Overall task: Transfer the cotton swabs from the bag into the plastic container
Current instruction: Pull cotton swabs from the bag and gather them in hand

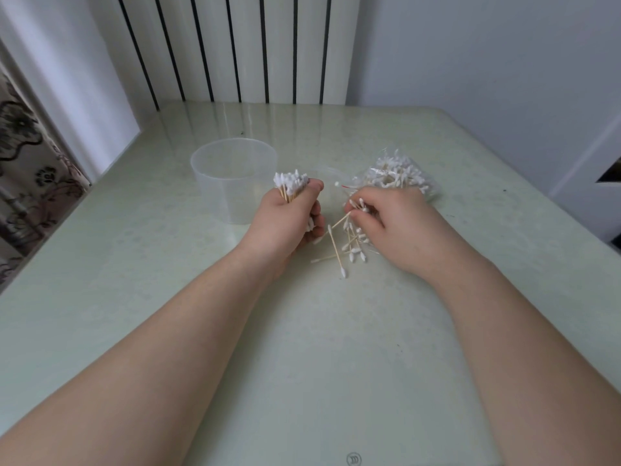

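A clear plastic container (pixel 232 176) stands upright on the pale green table (pixel 134 264); I see no swabs in it. My left hand (pixel 285 223) is closed around an upright bundle of cotton swabs (pixel 290 185), just right of the container. My right hand (pixel 393 223) pinches a few swabs (pixel 358 205) above a loose pile of cotton swabs (pixel 349 245) lying on the table between my hands. The clear bag (pixel 393 176) with many swabs lies behind my right hand.
A white radiator (pixel 235 48) stands behind the table's far edge. A patterned curtain (pixel 27 169) hangs at the left. A grey wall runs along the right side.
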